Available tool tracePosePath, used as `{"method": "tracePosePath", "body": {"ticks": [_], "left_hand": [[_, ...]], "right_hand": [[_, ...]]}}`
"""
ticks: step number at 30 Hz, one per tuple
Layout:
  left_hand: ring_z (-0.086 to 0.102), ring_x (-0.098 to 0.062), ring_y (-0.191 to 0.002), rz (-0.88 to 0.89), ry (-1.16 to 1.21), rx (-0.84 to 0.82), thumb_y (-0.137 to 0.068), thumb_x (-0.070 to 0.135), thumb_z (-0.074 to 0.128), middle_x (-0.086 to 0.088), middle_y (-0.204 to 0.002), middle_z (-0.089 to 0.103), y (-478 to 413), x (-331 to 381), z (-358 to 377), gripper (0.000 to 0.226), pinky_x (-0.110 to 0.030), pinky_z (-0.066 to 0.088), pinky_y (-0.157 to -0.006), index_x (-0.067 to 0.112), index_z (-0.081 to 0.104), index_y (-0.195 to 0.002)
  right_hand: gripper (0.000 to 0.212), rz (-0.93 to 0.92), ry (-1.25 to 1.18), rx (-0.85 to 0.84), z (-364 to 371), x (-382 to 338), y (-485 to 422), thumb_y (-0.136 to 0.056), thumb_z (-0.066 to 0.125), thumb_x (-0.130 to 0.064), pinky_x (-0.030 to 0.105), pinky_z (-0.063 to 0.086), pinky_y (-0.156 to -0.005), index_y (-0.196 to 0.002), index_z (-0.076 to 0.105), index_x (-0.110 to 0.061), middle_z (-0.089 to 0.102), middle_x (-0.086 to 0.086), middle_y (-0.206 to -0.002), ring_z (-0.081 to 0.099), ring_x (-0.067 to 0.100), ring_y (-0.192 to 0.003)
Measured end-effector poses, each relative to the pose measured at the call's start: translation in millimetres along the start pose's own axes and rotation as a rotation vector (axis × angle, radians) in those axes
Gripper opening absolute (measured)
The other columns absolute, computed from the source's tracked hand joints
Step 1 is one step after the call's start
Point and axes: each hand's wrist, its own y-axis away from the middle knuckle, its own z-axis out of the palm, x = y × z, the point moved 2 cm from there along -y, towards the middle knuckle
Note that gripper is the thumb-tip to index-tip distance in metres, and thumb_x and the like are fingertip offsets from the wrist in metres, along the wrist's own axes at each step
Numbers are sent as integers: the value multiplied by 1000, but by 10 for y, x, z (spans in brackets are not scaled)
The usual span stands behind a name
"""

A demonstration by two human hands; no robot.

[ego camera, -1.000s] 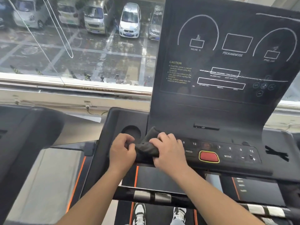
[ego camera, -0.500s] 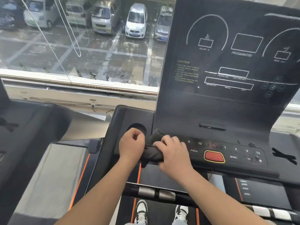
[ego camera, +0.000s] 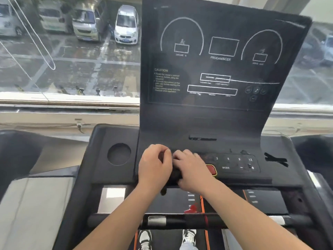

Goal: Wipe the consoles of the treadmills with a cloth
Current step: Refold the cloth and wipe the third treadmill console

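The black treadmill console (ego camera: 225, 121) rises in front of me, with a button strip and a red stop button (ego camera: 211, 169) at its base. A dark cloth (ego camera: 173, 175) is bunched between my hands on the left part of the button strip, mostly hidden by them. My left hand (ego camera: 155, 166) grips the cloth's left end with curled fingers. My right hand (ego camera: 192, 171) lies over the cloth, fingers bent around it, covering part of the red button.
A round cup recess (ego camera: 119, 154) sits in the console's left tray. A padded handlebar (ego camera: 198, 220) crosses below my forearms. Neighbouring treadmill consoles stand at the left (ego camera: 16, 152) and right (ego camera: 317, 148). A window (ego camera: 72, 51) overlooks a car park.
Both hands have slid to the right along the button strip with the cloth. They now sit closer together and cover more of it. The view has shifted to centre the console.
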Motion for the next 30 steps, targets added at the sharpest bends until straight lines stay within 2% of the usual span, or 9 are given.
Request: {"method": "tracePosePath", "body": {"ticks": [2,9,15,19,21,23,25,27,30], "left_hand": [[59,-10,-81,57,-28,-16,-95,21,64,14,-83,62,4,122,134,19,-26,45,-74,32,60,-80],[58,-9,-80,96,-20,-85,-95,19,64,13,-80,61,93,479,776,18,-29,47,-75,27,65,-79],[54,-10,-86,230,-129,-101,-94,20,64,16,-89,61,160,767,1250,8,-25,44,-77,26,67,-89],[57,-19,-105,409,-282,-182,-91,21,58,3,-115,63,214,986,1653,25,-27,46,-95,18,69,-113],[55,-28,-126,423,-363,-336,-92,30,44,-8,-137,60,297,1113,1895,50,-35,42,-113,13,62,-135],[51,-34,-139,441,-546,-361,-95,43,35,-18,-146,58,397,1217,2110,66,-42,38,-121,6,54,-146],[36,-41,-150,354,-690,-389,-98,67,27,-28,-156,44,518,1305,2258,86,-48,29,-125,1,51,-148],[11,-45,-157,279,-830,-516,-92,80,29,-31,-166,19,590,1247,2433,100,-54,14,-129,4,38,-155],[22,-44,-155,480,-913,-443,-85,56,63,-28,-163,31,367,1177,2569,79,-55,22,-126,8,50,-146]], "right_hand": [[51,-13,-19,-8,-46,285,89,-76,70,-30,41,44,-92,-127,66,-37,55,-9,-123,50,25,-115],[59,422,-67,131,-132,1491,605,-70,65,-27,39,41,-92,-126,65,-45,56,-12,-124,52,25,-118],[62,77,-22,126,-1,1710,818,-58,60,-32,39,46,-80,-118,68,-44,58,-12,-112,57,23,-103],[60,214,-151,67,-235,2173,800,-64,59,-33,40,45,-89,-121,70,-46,59,-15,-117,56,23,-111],[58,104,-376,-55,-342,2394,819,-68,67,-38,37,48,-98,-126,71,-39,63,-18,-124,59,18,-118],[60,73,-804,-123,-520,2687,965,-70,81,-31,23,47,-104,-130,72,-34,68,-20,-131,62,3,-124],[46,221,-1196,21,-592,2946,1132,-79,82,-26,23,51,-99,-124,76,-32,75,-9,-126,67,5,-116],[19,481,-1266,331,-486,3117,1200,-95,73,-22,20,51,-82,-112,78,-27,76,5,-105,66,14,-92],[21,633,-1096,478,-255,3121,1171,-104,58,-15,1,44,-68,-115,71,-27,72,-5,-100,62,7,-84]]}}
